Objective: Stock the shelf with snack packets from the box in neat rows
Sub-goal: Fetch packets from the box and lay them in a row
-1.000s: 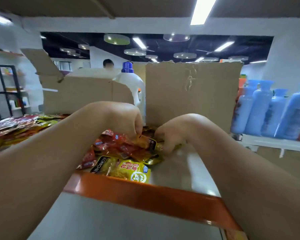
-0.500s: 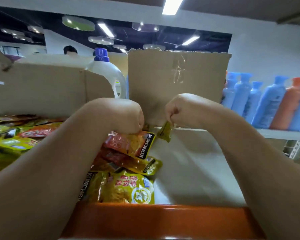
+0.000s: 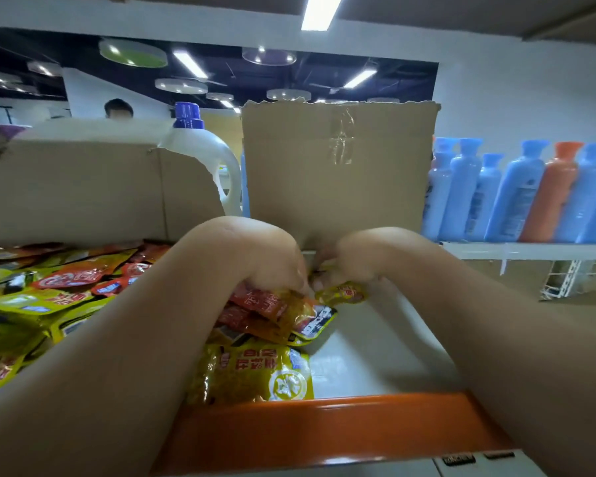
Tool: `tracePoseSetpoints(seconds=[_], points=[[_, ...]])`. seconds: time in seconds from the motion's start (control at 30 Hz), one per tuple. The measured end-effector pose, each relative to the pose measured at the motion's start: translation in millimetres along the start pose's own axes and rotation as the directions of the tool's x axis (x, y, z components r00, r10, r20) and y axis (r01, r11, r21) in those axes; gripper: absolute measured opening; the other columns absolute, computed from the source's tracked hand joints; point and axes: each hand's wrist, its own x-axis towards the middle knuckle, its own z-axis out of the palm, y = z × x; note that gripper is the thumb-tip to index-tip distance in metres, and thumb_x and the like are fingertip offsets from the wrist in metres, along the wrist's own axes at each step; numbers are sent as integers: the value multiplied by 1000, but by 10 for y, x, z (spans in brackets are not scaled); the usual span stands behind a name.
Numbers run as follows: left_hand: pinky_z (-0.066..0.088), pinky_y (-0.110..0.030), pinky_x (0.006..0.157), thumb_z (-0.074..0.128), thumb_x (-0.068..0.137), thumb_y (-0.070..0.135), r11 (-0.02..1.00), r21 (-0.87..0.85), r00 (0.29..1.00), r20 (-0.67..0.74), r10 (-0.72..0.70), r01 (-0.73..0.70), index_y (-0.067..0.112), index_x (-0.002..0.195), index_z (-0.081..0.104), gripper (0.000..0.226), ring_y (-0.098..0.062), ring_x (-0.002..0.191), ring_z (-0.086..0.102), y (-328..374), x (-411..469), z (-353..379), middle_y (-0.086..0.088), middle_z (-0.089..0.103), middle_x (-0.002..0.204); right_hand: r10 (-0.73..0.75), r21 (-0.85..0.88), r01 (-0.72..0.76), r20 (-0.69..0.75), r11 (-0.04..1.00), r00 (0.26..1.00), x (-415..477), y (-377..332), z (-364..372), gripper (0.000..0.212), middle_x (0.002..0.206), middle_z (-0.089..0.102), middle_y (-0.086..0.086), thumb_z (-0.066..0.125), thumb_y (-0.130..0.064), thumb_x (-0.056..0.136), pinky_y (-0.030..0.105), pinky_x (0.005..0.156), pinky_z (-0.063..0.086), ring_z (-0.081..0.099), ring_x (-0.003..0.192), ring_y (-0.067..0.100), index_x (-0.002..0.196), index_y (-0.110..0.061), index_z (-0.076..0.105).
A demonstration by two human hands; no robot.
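Neatness first — left hand (image 3: 265, 253) grips the red packet stack (image 3: 283, 309); right hand (image 3: 362, 256) pinches a yellow packet (image 3: 344, 292) at its 3 o'clock; lay it flush.

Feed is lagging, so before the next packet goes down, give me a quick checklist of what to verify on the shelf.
1. Right hand has a packet: ok, it pinches a small yellow packet.
2. Left hand on the pile: ok, fingers curled onto the red packet.
3. Free space on the shelf: ok, bare white surface right of the pile.
4. Rows neat: not ok, packets overlap at angles behind the front yellow packet.
5. Supply in the box: ok, many packets inside.
6. Spot under the hands: cannot tell, hidden.
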Motion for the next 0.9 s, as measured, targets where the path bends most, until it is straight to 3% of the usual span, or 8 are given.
tracePoseSetpoints(seconds=[0.07,0.13,0.2,0.3,0.5,0.6,0.7,0.9], points=[[58,-33,77,68,96,40,996,-47,996,-61,67,-70,36,99,79,12,-14,87,70,-7,-9,-27,11,74,97,-35,79,37,-23,996,999,13,44,-28,40,68,61,-11,67,-33,94,9,37,35,55,47,0,133,-28,60],[55,-31,77,68,93,45,995,-17,988,-120,96,-99,41,86,77,11,-11,85,67,-19,-26,-31,14,72,90,7,149,-5,-6,989,1000,12,93,-24,39,90,68,-2,72,-26,89,19,48,50,67,71,13,126,-29,62],[57,-33,84,68,92,50,998,-20,987,-151,56,-60,39,88,75,14,-13,90,68,-39,-36,-46,13,72,91,65,144,-62,-16,988,998,20,132,12,45,112,68,8,77,-36,84,30,56,55,70,86,28,125,-30,60],[59,-32,71,65,93,54,1000,22,990,-138,-18,22,32,90,70,22,-22,80,73,-64,-21,-48,5,70,81,87,198,-68,-93,978,992,31,169,15,67,96,67,3,88,-39,73,26,58,53,68,80,24,130,-27,55],[55,-28,60,70,92,55,1000,-8,996,-87,-30,29,32,95,67,23,-21,57,68,-77,63,-5,6,61,53,80,290,28,-355,957,931,46,216,-68,81,111,65,-7,72,1,78,26,64,50,61,91,18,147,-32,45],[54,-26,61,70,91,55,1000,-26,997,-74,-13,11,33,102,69,24,-19,56,64,-127,84,-3,7,63,49,53,540,257,-492,801,869,-38,367,-98,48,92,75,-1,56,13,75,36,73,59,70,90,26,105,-20,74],[50,-23,62,68,91,56,1000,-27,998,-57,-7,5,34,108,70,27,-19,61,63,-155,92,-2,-5,73,71,50,653,208,-354,728,934,-202,484,-146,43,72,74,-13,46,20,78,25,78,53,70,86,10,65,-13,71],[54,-28,77,70,87,58,1000,22,991,-132,19,-16,38,105,71,26,-13,92,66,-141,140,28,11,70,97,118,414,-122,35,902,992,-213,530,-130,31,98,76,-8,53,0,91,29,78,55,71,94,10,76,-18,73]])
